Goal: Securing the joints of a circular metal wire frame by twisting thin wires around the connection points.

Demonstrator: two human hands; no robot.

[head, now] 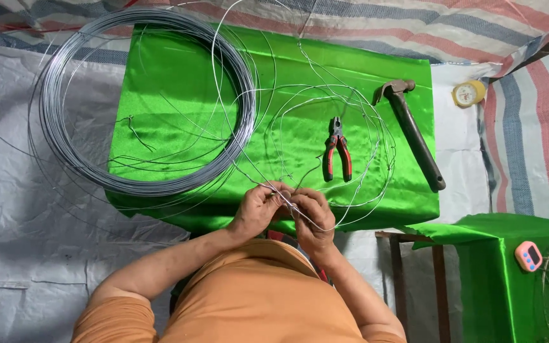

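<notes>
My left hand [258,209] and my right hand [312,219] meet at the near edge of a low table draped in shiny green cloth [160,101]. Both pinch thin grey wire strands [249,171] between the fingertips, close together. The strands run up from my hands toward a large coil of grey wire [144,101] lying on the left of the cloth. Loose wire loops [332,101] spread over the cloth's middle and right. Red-and-black handled pliers [337,152] lie inside those loops, just beyond my right hand.
A claw hammer [414,136] with a dark handle lies on the cloth's right side. A yellow tape measure [468,93] sits on the sheeting beyond it. At lower right, a second green-covered stand [484,254] carries a small pink timer [528,256]. Grey tarpaulin [27,235] covers the floor.
</notes>
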